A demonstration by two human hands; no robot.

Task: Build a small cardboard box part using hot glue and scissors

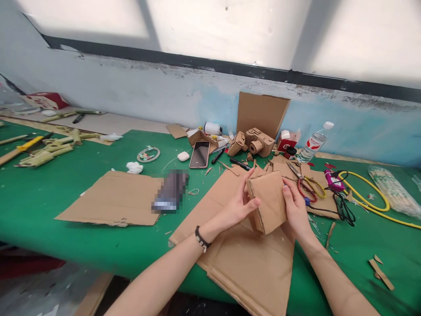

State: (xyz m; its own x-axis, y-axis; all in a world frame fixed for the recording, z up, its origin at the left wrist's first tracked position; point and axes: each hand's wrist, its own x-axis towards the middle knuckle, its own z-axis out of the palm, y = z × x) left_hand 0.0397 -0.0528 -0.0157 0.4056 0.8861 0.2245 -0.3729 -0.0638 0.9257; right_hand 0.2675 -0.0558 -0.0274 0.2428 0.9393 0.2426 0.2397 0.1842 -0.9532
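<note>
Between my two hands is a small cardboard box [270,199], raised and tilted above a large cardboard sheet [253,259]. My left hand [241,204] grips its left side, thumb across the near edge. On the right side, my right hand [295,206] is closed round it, with the fingers partly hidden behind. Beyond the box stands a cardboard camera model [259,142], with a smaller cardboard piece [236,144] leaning beside it. Scissors [301,175] with red and yellow handles lie just past my right hand.
A phone [200,154], a pen [218,156] and a water bottle [314,142] are at the back. Yellow cable [378,186] and a bag of sticks [393,191] lie right. At left are another cardboard sheet [112,197], a blurred dark object [170,191] and a yellow cutter [29,144].
</note>
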